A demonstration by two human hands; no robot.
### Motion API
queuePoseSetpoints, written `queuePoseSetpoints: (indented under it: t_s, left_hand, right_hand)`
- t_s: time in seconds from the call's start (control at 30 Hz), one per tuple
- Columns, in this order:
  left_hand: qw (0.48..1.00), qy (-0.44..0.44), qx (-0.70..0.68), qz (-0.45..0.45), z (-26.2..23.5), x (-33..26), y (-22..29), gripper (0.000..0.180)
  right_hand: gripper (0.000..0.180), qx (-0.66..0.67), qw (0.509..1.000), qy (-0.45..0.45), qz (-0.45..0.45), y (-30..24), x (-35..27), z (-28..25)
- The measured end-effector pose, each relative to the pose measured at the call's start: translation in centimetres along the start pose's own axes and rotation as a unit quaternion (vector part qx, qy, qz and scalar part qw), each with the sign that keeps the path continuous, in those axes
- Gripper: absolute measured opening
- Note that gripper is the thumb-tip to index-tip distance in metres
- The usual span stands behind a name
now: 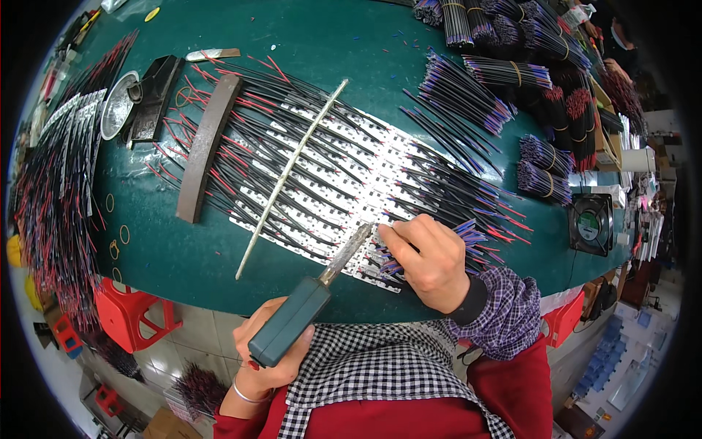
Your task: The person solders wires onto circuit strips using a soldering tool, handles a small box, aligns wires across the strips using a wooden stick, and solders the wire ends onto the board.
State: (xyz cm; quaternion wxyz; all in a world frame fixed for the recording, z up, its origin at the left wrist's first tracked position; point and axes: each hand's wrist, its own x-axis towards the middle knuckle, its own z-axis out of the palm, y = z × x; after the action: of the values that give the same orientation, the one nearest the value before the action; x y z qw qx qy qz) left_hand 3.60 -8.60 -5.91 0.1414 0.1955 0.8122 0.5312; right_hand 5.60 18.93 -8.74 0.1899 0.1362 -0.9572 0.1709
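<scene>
My left hand (270, 372) is wrapped round the dark green handle of a soldering iron (292, 322). The iron's metal tip reaches up to a panel of small white circuit boards (382, 175) on the green table. Just right of the tip, my right hand (431, 263) has its thumb and index finger pinched low over the boards. Whatever lies between those fingertips is hidden; blue-tipped black wires (475, 241) lie beneath and beside that hand. Rows of black wires with red ends (292, 186) run leftward from the boards, and more black wires (446, 186) run right.
A brown curved bar (208, 150) and a thin pale rod (292, 175) lie across the wires. Far left are a metal dish (119, 106) and wired strips (55, 190). Bundled wires (504, 73) fill the far right, above a small black fan (591, 224). Red stools (131, 314) stand below.
</scene>
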Motion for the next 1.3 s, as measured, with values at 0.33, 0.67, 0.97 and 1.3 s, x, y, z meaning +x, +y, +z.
queuePoseSetpoints:
  t_s: [0.33, 0.67, 0.97, 1.3]
  left_hand:
    - [0.999, -0.007, 0.045, 0.028, -0.2, 0.3, 0.6, 0.018]
    - [0.999, 0.006, 0.014, 0.036, 0.3, 0.5, -0.3, 0.017]
    - [1.0, -0.003, -0.012, -0.004, -0.1, 0.5, 0.2, 0.018]
    - [0.994, 0.058, -0.066, -0.059, 0.1, -1.7, -0.7, 0.026]
  right_hand:
    - [0.027, 0.063, 0.998, 0.016, 0.027, 0.2, 0.0, 0.1]
    - [0.035, 0.126, 0.99, 0.024, 0.064, 0.4, 0.3, 0.0]
    - [0.029, 0.125, 0.99, 0.027, 0.057, 0.6, 0.1, 0.4]
    - [0.025, 0.092, 0.995, 0.008, 0.03, 0.4, 0.1, -0.1]
